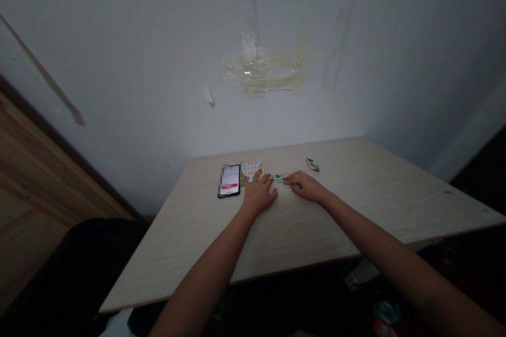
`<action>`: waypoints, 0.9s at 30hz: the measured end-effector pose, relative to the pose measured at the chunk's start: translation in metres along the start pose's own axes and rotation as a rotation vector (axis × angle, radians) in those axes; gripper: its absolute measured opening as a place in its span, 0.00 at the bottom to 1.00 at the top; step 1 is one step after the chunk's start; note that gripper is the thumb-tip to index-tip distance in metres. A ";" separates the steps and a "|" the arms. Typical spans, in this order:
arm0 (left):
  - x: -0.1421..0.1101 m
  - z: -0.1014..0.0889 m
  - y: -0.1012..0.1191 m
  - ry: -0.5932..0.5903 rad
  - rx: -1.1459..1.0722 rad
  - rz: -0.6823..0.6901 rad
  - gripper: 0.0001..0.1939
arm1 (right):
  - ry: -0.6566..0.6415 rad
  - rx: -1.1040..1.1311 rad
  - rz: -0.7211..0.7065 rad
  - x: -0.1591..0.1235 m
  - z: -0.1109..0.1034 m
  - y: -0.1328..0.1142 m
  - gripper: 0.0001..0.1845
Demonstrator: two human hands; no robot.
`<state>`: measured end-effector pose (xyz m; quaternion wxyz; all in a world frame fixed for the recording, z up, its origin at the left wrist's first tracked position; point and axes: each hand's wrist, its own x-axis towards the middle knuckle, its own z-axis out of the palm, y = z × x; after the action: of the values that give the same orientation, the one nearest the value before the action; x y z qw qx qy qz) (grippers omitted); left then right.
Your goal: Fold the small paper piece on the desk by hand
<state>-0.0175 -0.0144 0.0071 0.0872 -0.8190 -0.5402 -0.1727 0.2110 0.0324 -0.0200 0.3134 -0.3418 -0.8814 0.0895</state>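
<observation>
My left hand (259, 194) lies on the table with its fingers spread. Its fingertips rest on the lower edge of a colourful printed sheet (252, 168), and part of that sheet is hidden under them. Between my two hands lies a narrow green printed strip (278, 178), flat on the tabletop. The fingers of my right hand (303, 186) are bent together on the strip's right end and cover it. Just left of the sheet is a smartphone (229, 181) with its screen lit, partly blurred out.
A small folded, patterned piece (312, 164) lies on the pale wooden table (190, 237), beyond my right hand. The table's far edge meets a white wall (158, 89) with clear tape stuck on it. A dark chair-like shape (90, 268) stands at the left.
</observation>
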 end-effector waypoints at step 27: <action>0.003 0.008 -0.010 -0.061 -0.023 0.041 0.20 | 0.018 0.021 0.020 0.000 0.000 -0.001 0.19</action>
<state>-0.0246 -0.0054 0.0003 0.0648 -0.8358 -0.5236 -0.1518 0.2110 0.0318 -0.0197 0.3240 -0.3479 -0.8742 0.0989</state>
